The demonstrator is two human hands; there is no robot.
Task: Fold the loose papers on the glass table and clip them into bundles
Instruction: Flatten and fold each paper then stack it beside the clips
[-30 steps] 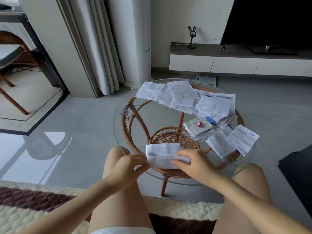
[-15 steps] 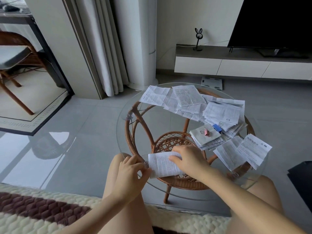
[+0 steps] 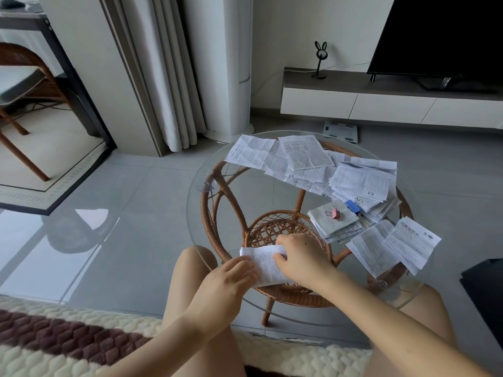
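1. Paper (image 3: 265,263) is lying folded at the glass table's (image 3: 190,227) near edge, between both hands.
2. Right hand (image 3: 302,259) is gripping it with curled fingers.
3. Left hand (image 3: 228,278) is touching its left edge; blurred, grip unclear.

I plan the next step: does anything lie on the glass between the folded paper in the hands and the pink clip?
Nothing visible does. The left hand and right hand hold the folded paper at the near edge. Between it and the pink clip on its small stack lies only bare glass.
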